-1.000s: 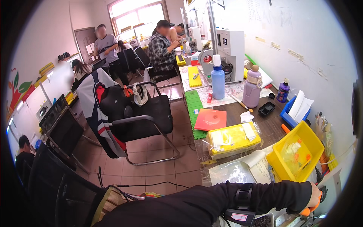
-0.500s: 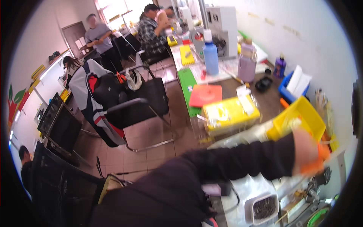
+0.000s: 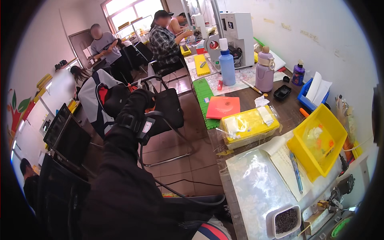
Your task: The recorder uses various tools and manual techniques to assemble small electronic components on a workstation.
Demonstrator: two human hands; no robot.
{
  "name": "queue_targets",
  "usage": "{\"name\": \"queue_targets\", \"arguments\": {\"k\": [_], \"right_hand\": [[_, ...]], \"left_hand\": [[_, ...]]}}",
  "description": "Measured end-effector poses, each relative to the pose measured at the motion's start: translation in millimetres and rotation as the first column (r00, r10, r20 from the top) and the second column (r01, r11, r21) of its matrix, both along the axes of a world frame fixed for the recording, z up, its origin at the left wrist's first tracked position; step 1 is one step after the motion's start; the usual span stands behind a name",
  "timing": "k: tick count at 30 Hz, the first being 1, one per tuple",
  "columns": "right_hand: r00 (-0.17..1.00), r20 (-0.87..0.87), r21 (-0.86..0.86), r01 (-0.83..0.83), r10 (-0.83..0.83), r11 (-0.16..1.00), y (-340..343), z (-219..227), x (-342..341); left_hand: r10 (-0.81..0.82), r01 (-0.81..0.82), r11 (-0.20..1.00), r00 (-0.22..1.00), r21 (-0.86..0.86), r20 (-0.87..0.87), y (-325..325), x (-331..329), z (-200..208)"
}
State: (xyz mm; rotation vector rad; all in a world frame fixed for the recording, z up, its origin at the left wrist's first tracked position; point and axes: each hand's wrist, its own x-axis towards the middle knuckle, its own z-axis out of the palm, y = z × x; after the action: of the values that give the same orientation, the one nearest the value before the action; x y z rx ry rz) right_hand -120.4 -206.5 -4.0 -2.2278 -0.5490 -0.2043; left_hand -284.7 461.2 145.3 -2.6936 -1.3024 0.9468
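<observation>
Blown-out window, glare on plastic sheet, fisheye-bent edges, black corners

The black-sleeved arm has swung from the yellow bin toward the black chair.

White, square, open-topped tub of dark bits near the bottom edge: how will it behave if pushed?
The white, square, open-topped tub should slide rather than roll, given its flat sides. Its dark, thin bits could spill if tilted, since no lid covers them.
</observation>
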Motion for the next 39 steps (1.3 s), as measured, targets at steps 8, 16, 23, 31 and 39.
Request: {"name": "queue_targets", "arguments": {"k": [8,16,23,31,39], "right_hand": [[0.999,0.05,0.009,0.016,-0.017,1.0,4,1,4],[0.999,-0.037,-0.131,-0.037,0.032,0.991,-10,-4,5],[0.944,-0.32,-0.141,0.041,-0.084,0.989,-20,-5,-4],[0.997,-0.079,-0.116,-0.028,0.019,0.993,-8,4,-6],[0.998,0.027,-0.213,-0.053,0.061,0.976,23,35,12]], "left_hand": [[-0.314,0.314,0.947,0.872,0.064,0.375,29,18,-32],[-0.498,0.723,0.641,0.135,0.259,0.856,-263,262,28],[-0.579,0.9,0.383,0.06,0.206,0.813,-376,327,-8],[-0.485,0.992,0.122,0.035,0.028,0.874,-396,347,-60],[-0.354,0.947,0.117,-0.242,0.3,0.903,-389,335,-51]]}}
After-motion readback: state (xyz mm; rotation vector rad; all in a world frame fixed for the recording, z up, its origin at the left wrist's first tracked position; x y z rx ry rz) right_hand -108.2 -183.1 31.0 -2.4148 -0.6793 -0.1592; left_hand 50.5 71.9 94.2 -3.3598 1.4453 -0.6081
